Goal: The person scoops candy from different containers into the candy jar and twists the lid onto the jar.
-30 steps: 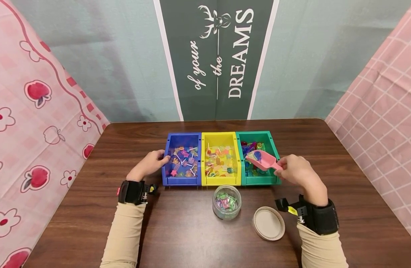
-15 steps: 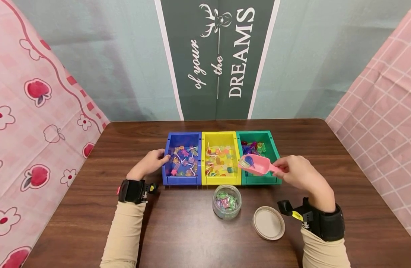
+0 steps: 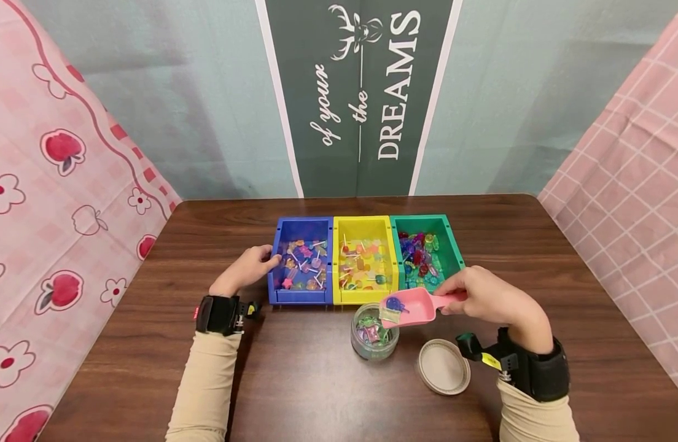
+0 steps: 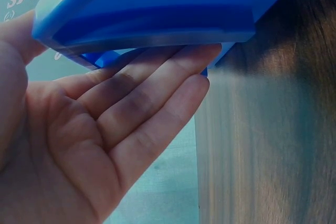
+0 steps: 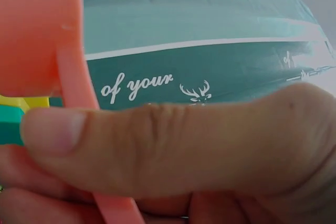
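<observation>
Scoop [image 3: 419, 307], pink, one; rounded bowl, smooth, straight narrow handle, apparently plastic. Place: above the jar's [image 3: 373, 352] right rim, contact unclear. Handling, as judged: light, fairly stiff, a little slick; best held by the handle close to the bowl, kept level so the load stays in

Load of scoop: blue glossy piece [image 3: 395, 304] with a short stem; pale wrapped piece [image 3: 390, 315] at the lip, likely first to slide

Right hand [image 3: 485, 294]: closed in a pinch on the scoop handle, thumb above, fingers below; right of the jar

Jar: clear, round, ribbed, lidless; crinkled shiny pieces inside; probably rigid

Lid [image 3: 444, 366]: pale disc, ridged rim, flat, right of the jar

Bins, smooth and straight-walled, beyond the jar: yellow [image 3: 365, 296] directly behind, green [image 3: 454, 248] to the right, blue [image 3: 300, 296] to the left; translucent pieces in each

Left hand [image 3: 242, 270]: fingers extended, slightly bent, touching the blue bin; left of the jar

Bench [image 3: 295, 380]: dark wood grain, beneath the jar
</observation>
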Demonstrator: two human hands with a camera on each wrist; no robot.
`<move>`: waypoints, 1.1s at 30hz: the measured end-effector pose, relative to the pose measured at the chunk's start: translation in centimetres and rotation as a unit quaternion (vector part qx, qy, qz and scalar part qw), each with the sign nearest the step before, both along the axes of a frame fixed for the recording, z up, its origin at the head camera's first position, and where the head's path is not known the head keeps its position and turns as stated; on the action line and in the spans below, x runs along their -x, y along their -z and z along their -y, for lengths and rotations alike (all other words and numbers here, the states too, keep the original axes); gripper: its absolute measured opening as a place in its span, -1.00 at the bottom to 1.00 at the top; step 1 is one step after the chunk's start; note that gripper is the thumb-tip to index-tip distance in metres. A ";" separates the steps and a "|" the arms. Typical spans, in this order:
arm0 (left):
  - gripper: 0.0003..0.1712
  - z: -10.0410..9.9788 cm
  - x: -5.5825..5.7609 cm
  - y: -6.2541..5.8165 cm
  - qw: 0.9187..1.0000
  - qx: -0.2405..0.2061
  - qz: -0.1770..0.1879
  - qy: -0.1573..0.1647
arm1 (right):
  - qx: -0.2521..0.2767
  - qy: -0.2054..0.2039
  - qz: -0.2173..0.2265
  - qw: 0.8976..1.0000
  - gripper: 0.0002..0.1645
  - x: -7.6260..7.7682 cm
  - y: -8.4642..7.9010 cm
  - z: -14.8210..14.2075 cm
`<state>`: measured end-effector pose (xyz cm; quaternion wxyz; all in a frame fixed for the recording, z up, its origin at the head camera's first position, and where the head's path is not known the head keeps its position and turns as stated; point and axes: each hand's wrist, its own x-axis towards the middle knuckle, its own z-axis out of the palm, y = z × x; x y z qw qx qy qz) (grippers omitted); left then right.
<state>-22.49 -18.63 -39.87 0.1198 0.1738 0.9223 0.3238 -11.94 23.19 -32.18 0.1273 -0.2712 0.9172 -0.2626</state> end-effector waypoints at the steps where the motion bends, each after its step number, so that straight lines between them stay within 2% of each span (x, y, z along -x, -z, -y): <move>1: -0.67 0.0 0.0 0.0 1.000 0.000 -0.001 0.000 | -0.002 -0.003 0.001 1.000 -0.78 0.0 0.0 0.1; 21: -0.65 -0.1 -0.1 -0.2 1.000 0.002 0.006 -0.002 | 0.013 0.003 0.033 0.999 -0.76 0.3 0.4 0.3; 27: -0.66 0.0 0.0 -0.1 1.000 0.003 0.003 -0.001 | 0.014 0.001 0.013 1.000 -0.71 0.1 0.1 0.3; 33: -0.67 0.0 -0.1 -0.2 1.000 -0.001 0.003 -0.001 | 0.038 -0.002 -0.003 0.999 -0.68 -0.3 -0.3 0.4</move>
